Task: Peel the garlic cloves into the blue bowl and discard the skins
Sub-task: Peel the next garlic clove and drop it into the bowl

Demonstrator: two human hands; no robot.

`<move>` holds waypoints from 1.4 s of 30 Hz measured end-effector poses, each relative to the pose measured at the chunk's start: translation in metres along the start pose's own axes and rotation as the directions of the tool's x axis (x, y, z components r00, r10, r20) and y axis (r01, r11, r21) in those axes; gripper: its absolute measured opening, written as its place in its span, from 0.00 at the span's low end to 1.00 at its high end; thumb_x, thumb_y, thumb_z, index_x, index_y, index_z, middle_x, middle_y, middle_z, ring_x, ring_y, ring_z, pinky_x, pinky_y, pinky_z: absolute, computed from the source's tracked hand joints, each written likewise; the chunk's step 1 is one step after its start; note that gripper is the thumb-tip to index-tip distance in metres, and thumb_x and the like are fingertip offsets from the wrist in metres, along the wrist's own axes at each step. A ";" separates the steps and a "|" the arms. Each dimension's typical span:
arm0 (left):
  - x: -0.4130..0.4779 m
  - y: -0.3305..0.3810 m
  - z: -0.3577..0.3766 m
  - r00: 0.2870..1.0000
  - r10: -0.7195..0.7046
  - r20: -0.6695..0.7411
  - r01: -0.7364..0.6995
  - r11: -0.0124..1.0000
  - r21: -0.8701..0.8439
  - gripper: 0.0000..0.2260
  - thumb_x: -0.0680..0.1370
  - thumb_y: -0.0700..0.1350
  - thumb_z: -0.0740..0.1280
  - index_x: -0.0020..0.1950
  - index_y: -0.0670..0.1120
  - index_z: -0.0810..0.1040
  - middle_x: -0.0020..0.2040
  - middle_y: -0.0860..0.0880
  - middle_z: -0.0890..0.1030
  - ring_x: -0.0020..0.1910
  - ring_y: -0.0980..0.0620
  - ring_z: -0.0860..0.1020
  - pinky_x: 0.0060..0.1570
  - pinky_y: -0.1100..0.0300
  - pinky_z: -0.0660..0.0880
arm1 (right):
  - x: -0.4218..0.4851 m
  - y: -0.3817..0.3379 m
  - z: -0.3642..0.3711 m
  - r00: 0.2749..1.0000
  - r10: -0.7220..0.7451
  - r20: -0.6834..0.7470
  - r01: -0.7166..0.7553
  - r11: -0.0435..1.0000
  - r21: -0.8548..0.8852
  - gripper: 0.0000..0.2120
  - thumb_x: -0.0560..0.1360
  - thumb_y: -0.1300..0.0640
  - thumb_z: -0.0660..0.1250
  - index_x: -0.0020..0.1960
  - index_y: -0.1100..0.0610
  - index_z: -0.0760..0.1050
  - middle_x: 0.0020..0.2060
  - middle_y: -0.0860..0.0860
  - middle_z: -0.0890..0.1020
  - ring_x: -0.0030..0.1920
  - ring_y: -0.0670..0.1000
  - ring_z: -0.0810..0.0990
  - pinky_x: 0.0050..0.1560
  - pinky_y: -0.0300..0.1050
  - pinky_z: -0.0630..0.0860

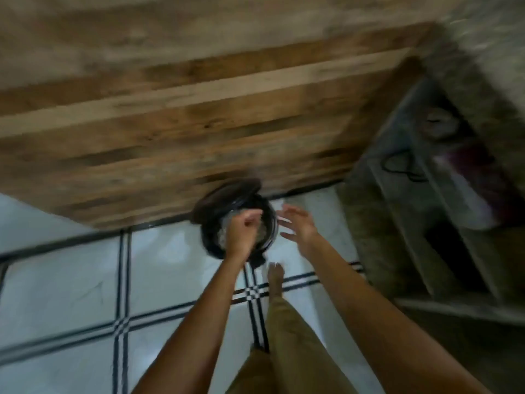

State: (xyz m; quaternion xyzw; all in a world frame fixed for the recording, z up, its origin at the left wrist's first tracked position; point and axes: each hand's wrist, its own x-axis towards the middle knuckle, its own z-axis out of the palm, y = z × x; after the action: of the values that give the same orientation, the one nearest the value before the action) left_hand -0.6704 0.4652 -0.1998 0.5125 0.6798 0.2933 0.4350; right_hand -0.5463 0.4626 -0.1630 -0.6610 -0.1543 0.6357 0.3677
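Here, I see the left hand and the right hand at the black bin on the tiled floor.

The left hand is right above the open bin with its fingers curled in, and the view is too blurry for me to tell if it holds any skins. The right hand is just beside the bin, fingers spread apart, holding nothing. The lid is tipped up against the wooden wall. A bare foot is at the front of the bin.

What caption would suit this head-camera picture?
Left hand curled over an open black bin, right hand spread beside it.
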 end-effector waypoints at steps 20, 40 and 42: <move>-0.510 0.287 0.453 0.100 0.440 0.892 -0.823 0.541 -0.174 0.23 0.74 0.29 0.59 0.67 0.44 0.74 0.69 0.45 0.72 0.69 0.49 0.68 0.68 0.63 0.60 | -0.456 0.174 -0.574 0.147 -0.218 -0.965 0.178 0.965 -0.191 0.12 0.78 0.62 0.61 0.59 0.57 0.77 0.58 0.52 0.79 0.54 0.48 0.76 0.48 0.33 0.66; -0.527 0.400 0.585 0.017 0.688 0.725 -0.946 0.245 -0.210 0.11 0.76 0.34 0.64 0.56 0.40 0.82 0.53 0.43 0.83 0.54 0.46 0.80 0.55 0.57 0.72 | -0.456 0.196 -0.736 0.113 -0.038 -0.993 0.192 0.981 -0.016 0.13 0.75 0.57 0.68 0.56 0.63 0.79 0.47 0.55 0.82 0.47 0.53 0.79 0.48 0.43 0.74; -0.556 0.392 0.569 -0.067 0.729 0.681 -0.826 0.342 -0.447 0.10 0.76 0.35 0.66 0.55 0.42 0.82 0.52 0.51 0.82 0.51 0.55 0.80 0.52 0.69 0.72 | -0.447 0.182 -0.728 0.269 0.148 -0.952 0.653 0.699 0.293 0.13 0.76 0.61 0.66 0.56 0.69 0.76 0.40 0.57 0.82 0.38 0.54 0.79 0.43 0.48 0.80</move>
State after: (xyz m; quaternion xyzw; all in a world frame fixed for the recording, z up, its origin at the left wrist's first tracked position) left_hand 0.0640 0.0283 0.0372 0.8940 -0.0122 0.1783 0.4109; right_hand 0.0355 -0.1725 -0.0190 -0.6876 0.2059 0.0625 0.6935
